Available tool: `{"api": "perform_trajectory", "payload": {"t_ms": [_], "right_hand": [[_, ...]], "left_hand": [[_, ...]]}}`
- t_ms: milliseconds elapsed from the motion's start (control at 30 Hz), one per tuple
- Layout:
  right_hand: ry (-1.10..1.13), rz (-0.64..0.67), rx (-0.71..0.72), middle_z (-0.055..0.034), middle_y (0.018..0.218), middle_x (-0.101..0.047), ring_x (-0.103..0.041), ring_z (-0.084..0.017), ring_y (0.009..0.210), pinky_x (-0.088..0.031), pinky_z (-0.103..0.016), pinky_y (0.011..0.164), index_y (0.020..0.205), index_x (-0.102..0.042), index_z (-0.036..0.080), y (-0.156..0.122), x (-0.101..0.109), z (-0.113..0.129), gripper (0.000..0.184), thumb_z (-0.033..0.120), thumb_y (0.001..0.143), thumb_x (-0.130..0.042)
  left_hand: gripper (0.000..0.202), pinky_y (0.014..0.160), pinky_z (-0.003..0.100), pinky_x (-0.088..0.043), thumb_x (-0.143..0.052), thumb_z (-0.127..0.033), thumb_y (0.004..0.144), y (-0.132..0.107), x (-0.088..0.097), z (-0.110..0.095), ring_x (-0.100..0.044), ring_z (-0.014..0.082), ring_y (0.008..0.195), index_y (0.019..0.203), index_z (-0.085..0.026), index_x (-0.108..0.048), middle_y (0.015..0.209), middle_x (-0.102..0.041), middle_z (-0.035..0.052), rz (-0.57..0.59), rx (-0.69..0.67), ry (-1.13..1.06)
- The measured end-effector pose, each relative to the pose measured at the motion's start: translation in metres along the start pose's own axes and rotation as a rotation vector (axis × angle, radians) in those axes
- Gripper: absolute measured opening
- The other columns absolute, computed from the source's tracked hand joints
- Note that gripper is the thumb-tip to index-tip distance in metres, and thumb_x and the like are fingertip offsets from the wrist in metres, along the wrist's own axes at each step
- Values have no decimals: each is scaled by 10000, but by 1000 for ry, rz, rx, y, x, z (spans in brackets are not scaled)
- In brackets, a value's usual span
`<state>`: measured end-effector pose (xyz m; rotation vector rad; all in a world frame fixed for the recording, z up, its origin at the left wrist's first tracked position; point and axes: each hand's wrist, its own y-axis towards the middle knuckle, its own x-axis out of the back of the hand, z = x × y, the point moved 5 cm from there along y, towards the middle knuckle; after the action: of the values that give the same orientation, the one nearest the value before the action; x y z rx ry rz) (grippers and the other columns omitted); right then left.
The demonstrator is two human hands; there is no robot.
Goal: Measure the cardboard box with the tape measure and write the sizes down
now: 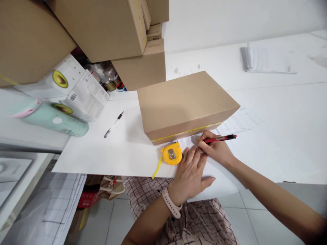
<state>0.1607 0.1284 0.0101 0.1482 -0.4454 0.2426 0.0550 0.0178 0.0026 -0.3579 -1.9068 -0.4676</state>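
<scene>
My right hand (216, 146) grips a red and black pen (221, 139), its tip end down at a sheet of paper (186, 142) with writing on it. Flat on the paper, with fingers stretched out, rests my left hand (190, 173); a pale pink band circles that wrist. Just left of its fingertips lies a yellow tape measure (172, 153) with its yellow strap trailing toward the table edge. Directly beyond both hands stands a closed cardboard box (187, 102) with yellow tape along its near side, covering part of the papers.
A clear pen with a black grip (114, 124) lies left of the box. Behind it are avocado-printed white boxes (81, 90), a mint green bottle (61, 119) and stacked cardboard boxes (102, 27). A stack of papers (268, 59) sits at the far right of the white table (288, 136).
</scene>
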Motion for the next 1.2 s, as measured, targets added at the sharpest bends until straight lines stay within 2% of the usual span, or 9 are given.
{"api": "perform_trajectory", "payload": {"t_ms": [433, 867, 1200], "right_hand": [[-10, -25, -7, 20, 584, -514, -482, -147, 563, -399, -293, 541, 677, -486, 244, 0, 1, -5, 339, 471, 871, -646], [-1, -51, -1, 21, 574, -505, -473, -147, 560, -403, -298, 539, 670, -476, 243, 0, 3, -6, 396, 530, 868, -666], [17, -67, 3, 38, 569, -469, -437, -133, 552, -381, -287, 534, 649, -467, 242, 2, 2, -7, 317, 413, 829, -664]], "left_hand": [[753, 1292, 517, -256, -490, -611, 1006, 0, 0, 0, -339, 348, 1545, 1516, -60, -433, 1615, -444, 199, 1, 5, 8], [752, 1299, 513, -237, -482, -609, 1010, -1, 0, 0, -312, 346, 1557, 1521, -61, -426, 1625, -426, 200, -3, 5, -7], [751, 1298, 510, -236, -468, -613, 1014, -2, 0, 0, -307, 340, 1561, 1524, -63, -425, 1627, -426, 195, -5, 6, -8]]}}
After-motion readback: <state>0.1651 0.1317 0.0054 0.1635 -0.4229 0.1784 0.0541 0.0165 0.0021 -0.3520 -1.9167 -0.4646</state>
